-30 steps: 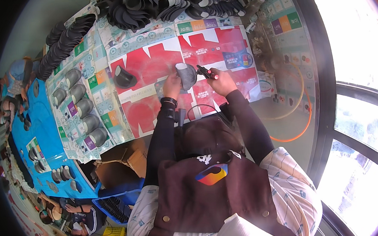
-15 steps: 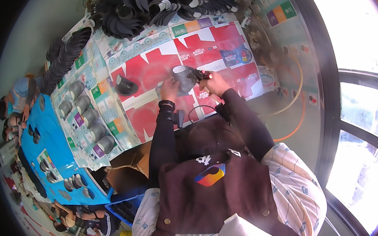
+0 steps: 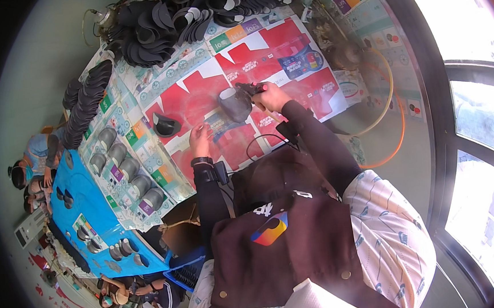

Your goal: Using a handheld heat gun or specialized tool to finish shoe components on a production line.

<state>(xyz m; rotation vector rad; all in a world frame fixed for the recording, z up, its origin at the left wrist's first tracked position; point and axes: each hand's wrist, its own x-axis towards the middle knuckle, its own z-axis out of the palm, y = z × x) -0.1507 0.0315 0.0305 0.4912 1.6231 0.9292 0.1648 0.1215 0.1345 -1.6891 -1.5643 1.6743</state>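
Covering the table (image 3: 139,87): red-and-white printed sheets, dark moulded pieces heaped at the far edge. Grey moulded piece (image 3: 233,104): near table centre, touching the tool's tip, lying right of and farther than the left hand, so the right hand is nearer it. Right hand (image 3: 271,97): closed round a dark hand tool (image 3: 249,88). Left hand (image 3: 201,140): fingers spread flat on the sheet, holding nothing. Change: a second ago the left hand held the grey piece; it has since let go and withdrawn.
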